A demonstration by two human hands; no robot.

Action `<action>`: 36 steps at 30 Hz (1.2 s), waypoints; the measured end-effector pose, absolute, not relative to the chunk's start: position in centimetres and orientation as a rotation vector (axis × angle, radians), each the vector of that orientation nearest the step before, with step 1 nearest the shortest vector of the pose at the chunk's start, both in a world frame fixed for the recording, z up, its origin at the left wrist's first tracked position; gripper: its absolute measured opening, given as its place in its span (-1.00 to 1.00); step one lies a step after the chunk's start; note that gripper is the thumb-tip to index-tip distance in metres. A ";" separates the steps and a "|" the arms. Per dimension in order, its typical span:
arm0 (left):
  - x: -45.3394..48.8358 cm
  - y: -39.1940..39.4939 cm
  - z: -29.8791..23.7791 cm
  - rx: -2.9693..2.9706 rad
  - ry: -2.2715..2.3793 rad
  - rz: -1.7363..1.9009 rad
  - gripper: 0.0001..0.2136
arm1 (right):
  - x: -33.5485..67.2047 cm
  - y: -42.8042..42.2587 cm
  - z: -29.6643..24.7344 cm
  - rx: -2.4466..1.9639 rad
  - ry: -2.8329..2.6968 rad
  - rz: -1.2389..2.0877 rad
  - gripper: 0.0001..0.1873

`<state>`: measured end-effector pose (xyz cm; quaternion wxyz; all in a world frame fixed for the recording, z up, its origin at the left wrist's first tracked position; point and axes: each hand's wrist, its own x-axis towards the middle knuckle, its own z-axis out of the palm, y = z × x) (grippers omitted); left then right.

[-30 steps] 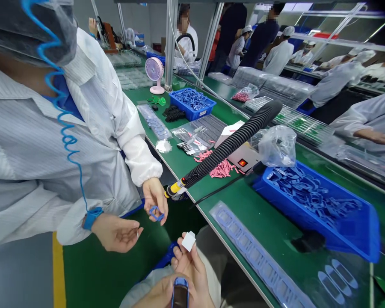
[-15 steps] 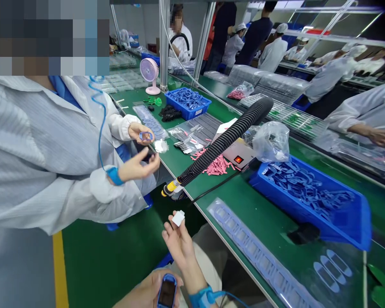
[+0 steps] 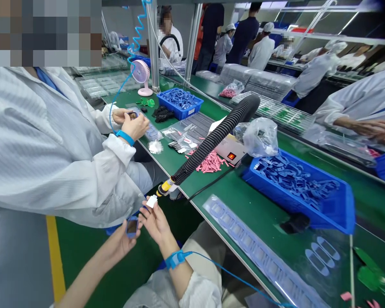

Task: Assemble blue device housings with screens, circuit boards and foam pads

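My left hand [image 3: 120,241] is closed around a small blue-framed case with a dark window [image 3: 132,227], the window facing up toward me. Right beside it, my right hand [image 3: 157,224], with a blue strap around the wrist, pinches a small white square piece [image 3: 152,201] at its fingertips. The yellow-and-black nozzle [image 3: 164,187] of a black corrugated hose [image 3: 216,139] ends close by that white piece; whether they touch I cannot tell. Both my hands are in front of the table edge, above the floor.
On the green table lie pink strips [image 3: 210,162], a blue bin of blue frames [image 3: 346,209], a clear strip of frames [image 3: 244,237] and a box with a red switch [image 3: 226,147]. A co-worker's hands [image 3: 133,124] handle a small part at left.
My left hand has risen with the blue case, up beside my right hand. The white piece has come closer to the nozzle. The co-worker's hands have come together.
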<state>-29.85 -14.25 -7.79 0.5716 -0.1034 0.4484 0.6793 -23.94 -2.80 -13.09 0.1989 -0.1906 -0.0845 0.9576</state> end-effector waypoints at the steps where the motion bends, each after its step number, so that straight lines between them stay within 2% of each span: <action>1: -30.7 -13.1 -8.0 -0.228 1.064 1.600 -0.90 | -23.8 -2.8 -13.5 -0.544 -0.247 2.667 -0.75; 7: -31.6 -7.8 -9.3 -0.136 1.105 1.509 -0.86 | -22.5 -1.6 -14.8 -0.623 -0.281 2.528 -0.74; 13: -31.2 -12.1 -8.3 -0.141 1.204 1.486 -0.86 | -23.5 -1.4 -13.0 -0.633 -0.304 2.561 -0.72; 16: -32.6 -14.1 -7.5 -0.171 1.270 1.571 -0.78 | -24.1 -2.6 -12.2 -0.660 -0.325 2.641 -0.74; 21: -34.0 -12.0 -7.7 -0.198 1.338 1.603 -0.78 | -22.2 -5.1 -12.0 -0.807 -0.290 2.636 -0.77; 23: -33.5 -10.4 -8.3 -0.197 1.334 1.557 -0.79 | -20.3 -5.9 -11.7 -0.847 -0.245 2.605 -0.72; 26: -32.1 -8.6 -9.0 -0.196 1.306 1.490 -0.81 | -16.8 -6.4 -10.3 -0.871 -0.186 2.562 -0.55; 31: -29.1 -8.5 -8.5 -0.194 1.293 1.451 -0.64 | -9.8 -6.7 -6.7 -0.853 -0.188 2.522 -0.49; 33: -27.1 -8.8 -7.8 -0.170 1.264 1.414 -0.70 | -6.8 -6.6 -5.5 -0.815 -0.215 2.528 -0.47; 35: -24.4 -8.8 -6.7 -0.129 1.167 1.325 -0.88 | -3.8 -6.3 -4.4 -0.749 -0.276 2.501 -0.48; 36: -22.8 -8.6 -6.0 -0.103 1.086 1.261 -0.86 | -2.3 -6.0 -3.9 -0.712 -0.315 2.462 -0.51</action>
